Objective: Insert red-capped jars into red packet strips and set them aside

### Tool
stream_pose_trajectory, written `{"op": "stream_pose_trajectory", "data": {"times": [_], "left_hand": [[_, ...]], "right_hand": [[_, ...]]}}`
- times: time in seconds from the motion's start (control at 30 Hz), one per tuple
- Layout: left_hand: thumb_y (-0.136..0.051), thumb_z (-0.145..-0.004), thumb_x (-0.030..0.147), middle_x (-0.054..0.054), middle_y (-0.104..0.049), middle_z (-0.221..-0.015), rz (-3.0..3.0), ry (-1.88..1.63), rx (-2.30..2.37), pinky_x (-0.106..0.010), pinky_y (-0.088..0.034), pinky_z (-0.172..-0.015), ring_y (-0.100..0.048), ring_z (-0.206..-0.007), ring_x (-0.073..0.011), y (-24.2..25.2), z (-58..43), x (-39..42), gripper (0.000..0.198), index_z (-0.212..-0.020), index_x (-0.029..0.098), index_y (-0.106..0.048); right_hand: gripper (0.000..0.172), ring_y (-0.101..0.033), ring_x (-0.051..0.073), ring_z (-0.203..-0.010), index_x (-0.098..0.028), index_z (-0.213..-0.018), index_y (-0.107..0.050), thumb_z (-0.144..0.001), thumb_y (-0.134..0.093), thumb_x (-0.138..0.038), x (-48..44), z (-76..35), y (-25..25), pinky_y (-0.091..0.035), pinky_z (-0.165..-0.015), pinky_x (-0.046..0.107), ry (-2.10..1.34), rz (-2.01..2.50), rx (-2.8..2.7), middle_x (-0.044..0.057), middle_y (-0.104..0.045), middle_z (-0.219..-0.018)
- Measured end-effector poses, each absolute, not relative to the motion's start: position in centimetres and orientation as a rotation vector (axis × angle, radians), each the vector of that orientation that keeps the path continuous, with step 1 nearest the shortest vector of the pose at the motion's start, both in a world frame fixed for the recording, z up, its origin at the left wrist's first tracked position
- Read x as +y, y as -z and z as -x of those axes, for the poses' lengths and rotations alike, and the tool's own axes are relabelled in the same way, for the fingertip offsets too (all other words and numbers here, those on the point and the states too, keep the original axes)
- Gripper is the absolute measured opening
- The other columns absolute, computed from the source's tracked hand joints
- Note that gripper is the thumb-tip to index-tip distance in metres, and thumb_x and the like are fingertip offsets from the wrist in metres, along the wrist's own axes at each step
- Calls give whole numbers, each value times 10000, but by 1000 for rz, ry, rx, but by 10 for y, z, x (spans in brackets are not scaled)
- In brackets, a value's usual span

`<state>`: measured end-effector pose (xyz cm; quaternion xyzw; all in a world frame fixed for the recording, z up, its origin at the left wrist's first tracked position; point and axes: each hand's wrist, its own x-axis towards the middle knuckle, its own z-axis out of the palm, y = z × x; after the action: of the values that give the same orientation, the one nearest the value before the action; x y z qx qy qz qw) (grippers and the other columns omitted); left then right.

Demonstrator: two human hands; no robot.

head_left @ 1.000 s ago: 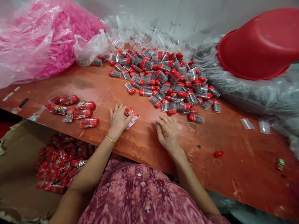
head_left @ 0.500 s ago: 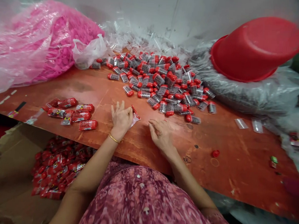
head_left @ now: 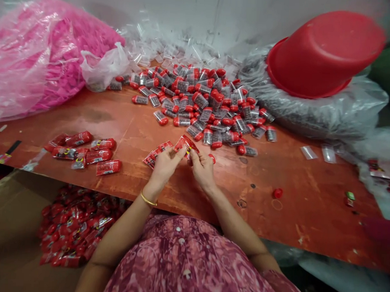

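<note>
Fingers (head_left: 181,154) of both hands pinched nearly closed on one red wrapper (head_left: 184,142) between them; light edge grip should avoid creasing

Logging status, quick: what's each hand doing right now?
Left hand: closed, holding the red wrapper.
Right hand: closed, holding it too.

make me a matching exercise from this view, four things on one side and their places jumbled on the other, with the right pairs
Things:
1. red bucket
2. gold bangle
3. red printed wrapper
4. bag of pink pieces

Places:
A. around the left wrist
B. far left of the table
C. upturned on a plastic bag
D. between left hand and right hand

Pairs: 1-C, 2-A, 3-D, 4-B
</note>
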<state>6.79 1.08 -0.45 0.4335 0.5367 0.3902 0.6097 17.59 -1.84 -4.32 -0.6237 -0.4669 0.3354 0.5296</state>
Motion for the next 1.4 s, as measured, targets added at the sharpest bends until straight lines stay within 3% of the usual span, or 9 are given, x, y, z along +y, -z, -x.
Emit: {"op": "stream_pose_trajectory", "data": {"times": [0.17, 0.27, 0.37, 0.53, 0.73, 0.9, 1.1, 1.3, 1.4], "left_hand": [[-822, -447, 420, -28, -695, -673, -637, -963, 1129, -258, -502, -631, -651, -680, -167, 6, -73, -7, 405, -691, 141, -659], [-835, -412, 383, -5, -684, -641, -558, -996, 1164, -230, -479, -580, -614, -592, -125, 8, -65, -8, 395, -679, 146, -667], [-835, -422, 345, 8, -683, -641, -598, -1051, 1224, -205, -457, -558, -586, -569, -99, 9, -58, -4, 362, -684, 147, -684], [-821, -465, 315, 13, -666, -603, -645, -1047, 1246, -174, -403, -489, -561, -532, -81, 10, -66, -1, 292, -658, 140, -689], [-811, -492, 325, 39, -608, -515, -635, -1008, 1290, -154, -352, -420, -505, -450, -55, 9, -70, -3, 268, -625, 141, -670], [-808, -512, 356, 38, -596, -492, -548, -961, 1280, -155, -374, -411, -518, -429, -61, 7, -61, -1, 292, -595, 147, -622], [-807, -535, 371, 20, -618, -503, -447, -874, 1185, -152, -388, -411, -541, -424, -67, 8, -61, -2, 307, -615, 144, -616], [-794, -564, 352, 15, -628, -517, -429, -848, 1165, -172, -411, -444, -554, -442, -78, 7, -61, -4, 275, -635, 145, -627], [-789, -573, 356, 8, -634, -527, -433, -816, 1150, -179, -406, -458, -564, -453, -84, 7, -59, -5, 269, -631, 146, -630]], "right_hand": [[392, -401, 112, -516, -222, -594, -393, -906, -313, -446, -27, -166, 38, -329, -501, 233, -678, 1545, -1319, -33, -413, -537], [377, -458, 117, -551, -212, -652, -462, -917, -316, -438, -34, -174, 30, -359, -540, 235, -679, 1570, -1466, -18, -494, -589], [380, -555, 161, -658, -201, -743, -543, -913, -324, -461, -42, -198, 25, -399, -616, 269, -514, 1810, -1532, 37, -603, -704], [463, -614, 252, -675, -167, -776, -580, -807, -466, -615, -47, -228, 43, -403, -577, 318, -230, 2414, -1434, 138, -651, -723], [315, -617, 244, -750, -164, -864, -601, -823, -514, -465, -46, -236, 59, -416, -636, 318, -159, 2310, -1527, 119, -664, -779], [338, -573, 258, -799, -140, -922, -585, -785, -543, -447, -40, -237, 64, -416, -686, 347, 37, 2178, -1596, 137, -637, -848], [112, -569, 252, -749, -162, -816, -538, -789, -471, -247, -44, -235, 65, -439, -682, 378, -170, 2063, -1585, 123, -620, -769], [270, -508, 113, -455, -176, -1020, -512, -882, -418, -388, -68, -227, 43, -434, -458, 254, -876, 1530, -1361, 18, -624, -729], [332, -561, 123, -532, -195, -1143, -514, -921, -354, -383, -78, -222, 32, -482, -521, 268, -847, 1461, -1378, 39, -654, -819]]}}
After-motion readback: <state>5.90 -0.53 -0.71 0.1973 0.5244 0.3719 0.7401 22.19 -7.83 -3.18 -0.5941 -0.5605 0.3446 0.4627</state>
